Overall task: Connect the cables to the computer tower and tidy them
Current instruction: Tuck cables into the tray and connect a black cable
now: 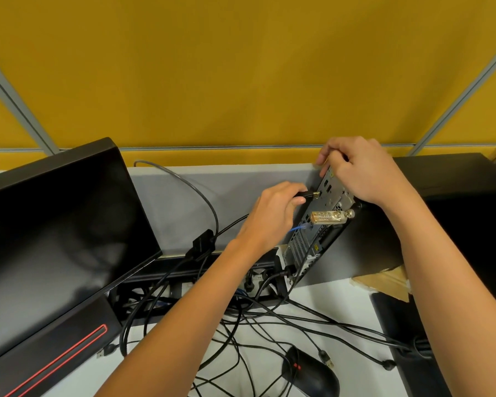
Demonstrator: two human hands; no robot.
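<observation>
Computer tower (pixel 355 247) tilted on white desk (pixel 341 299) right of black monitor (pixel 55 239), rear panel facing left; left hand (pixel 272 216) pinching black plug (pixel 394 195) just at a port, right hand (pixel 358 170) gripping tower's far top edge; loose cables (pixel 241 333) tangled near, around black mouse (pixel 312 373)

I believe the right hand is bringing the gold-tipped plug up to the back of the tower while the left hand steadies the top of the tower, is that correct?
Not quite: the hands are swapped. In the head view the left hand pinches the gold-tipped plug at the tower's back panel, while the right hand grips the tower's top edge.
</observation>
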